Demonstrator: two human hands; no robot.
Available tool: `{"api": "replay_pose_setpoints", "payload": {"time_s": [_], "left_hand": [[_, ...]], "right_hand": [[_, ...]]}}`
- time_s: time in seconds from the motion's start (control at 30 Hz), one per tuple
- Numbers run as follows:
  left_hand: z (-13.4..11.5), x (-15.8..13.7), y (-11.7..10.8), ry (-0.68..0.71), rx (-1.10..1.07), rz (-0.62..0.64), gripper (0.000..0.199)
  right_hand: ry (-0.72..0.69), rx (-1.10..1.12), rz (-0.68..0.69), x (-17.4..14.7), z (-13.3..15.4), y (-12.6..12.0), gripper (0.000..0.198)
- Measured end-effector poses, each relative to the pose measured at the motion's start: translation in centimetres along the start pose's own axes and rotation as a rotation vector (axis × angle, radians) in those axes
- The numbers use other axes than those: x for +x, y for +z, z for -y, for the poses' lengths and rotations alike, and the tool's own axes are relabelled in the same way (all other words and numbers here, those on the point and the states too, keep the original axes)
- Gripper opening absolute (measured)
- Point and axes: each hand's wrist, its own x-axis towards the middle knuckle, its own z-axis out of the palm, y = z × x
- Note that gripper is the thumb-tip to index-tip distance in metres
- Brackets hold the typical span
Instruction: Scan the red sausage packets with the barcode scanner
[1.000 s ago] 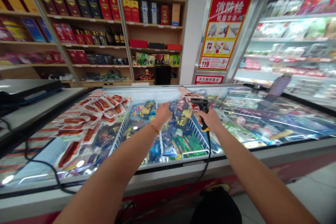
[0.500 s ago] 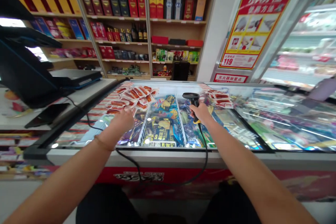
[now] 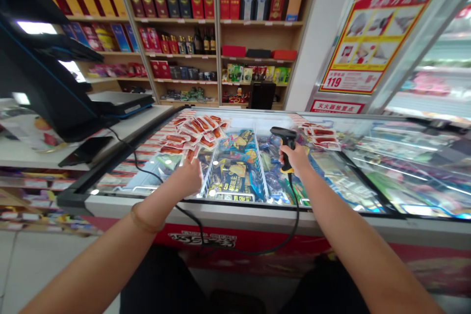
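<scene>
My left hand is closed on a vacuum-packed sausage, reddish-brown in clear and white wrapping, above the freezer's glass lid. Just beyond it a loose pile of similar sausage packs lies on the glass. My right hand grips the handle of a black and yellow barcode scanner, whose head points left. From the handle a black cable loops down in front of the freezer and back up to the left counter. A smaller group of sausage packs lies to the right of the scanner.
The chest freezer holds colourful frozen packages under glass. On the left counter stand a black checkout machine with a weighing plate, and a dark phone-like slab. Shelves of boxes and bottles rise behind.
My left hand has drawn back toward me from the pile, with a sausage pack now showing in its fingers. My right hand still holds the scanner. The view has shifted slightly left.
</scene>
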Motion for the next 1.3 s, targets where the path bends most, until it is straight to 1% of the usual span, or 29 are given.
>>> {"api": "replay_pose_setpoints", "payload": {"time_s": [0.1,0.17,0.23,0.27,0.37,0.43,0.5,0.57,0.63,0.73,0.8,0.83,0.87,0.97,1.17,1.3], "left_hand": [[-3.7,-0.4,0.5,0.073,0.060,0.173,0.051],[-6.5,0.2,0.9,0.107,0.016,0.255,0.064],[-9.3,1.5,1.5,0.121,-0.084,0.307,0.069],[-10.5,2.5,1.9,0.101,-0.148,0.305,0.067],[-13.7,5.8,3.3,0.088,-0.240,0.311,0.047],[-15.1,8.1,4.1,0.068,-0.313,0.342,0.031],[-16.0,10.1,4.7,0.047,-0.407,0.332,0.017],[-16.3,11.7,5.1,0.026,-0.501,0.251,0.011],[-15.9,12.8,5.5,0.004,-0.565,0.129,0.020],[-14.3,13.9,6.1,-0.013,-0.589,-0.110,0.031],[-13.1,14.5,6.7,-0.033,-0.644,-0.241,0.030],[-12.5,14.7,7.0,-0.046,-0.713,-0.277,0.027],[-12.1,15.0,7.3,-0.060,-0.799,-0.288,0.024],[-11.4,15.7,8.0,-0.084,-1.025,-0.251,0.018],[-12.1,16.0,8.6,-0.122,-1.259,-0.204,0.012],[-12.2,15.8,8.4,-0.134,-1.354,-0.196,0.007]], "right_hand": [[0.002,0.024,0.004,0.0,0.0,0.1,0.026],[0.002,0.032,-0.002,0.0,-0.1,0.1,0.025],[0.002,0.034,-0.012,0.1,-0.2,0.0,0.024],[0.000,0.035,-0.014,0.2,-0.3,-0.1,0.024],[0.001,0.035,-0.017,0.4,-0.6,-0.4,0.024],[0.004,0.035,-0.014,0.6,-0.8,-0.6,0.025],[0.002,0.039,-0.003,0.7,-0.8,-0.7,0.027],[-0.002,0.041,0.007,0.8,-0.8,-0.8,0.028],[-0.003,0.040,0.013,1.0,-0.8,-0.7,0.029],[-0.002,0.028,0.022,1.0,-0.8,-0.6,0.029],[-0.006,0.016,0.033,0.9,-0.8,-0.5,0.028],[-0.007,0.006,0.041,0.8,-0.8,-0.4,0.028],[-0.008,-0.006,0.049,0.7,-0.8,-0.4,0.027],[-0.014,-0.055,0.072,-0.1,-0.5,-0.2,0.024],[-0.038,-0.185,0.142,-2.0,0.3,0.2,0.022],[-0.062,-0.308,0.183,-2.7,0.5,0.6,0.020]]}}
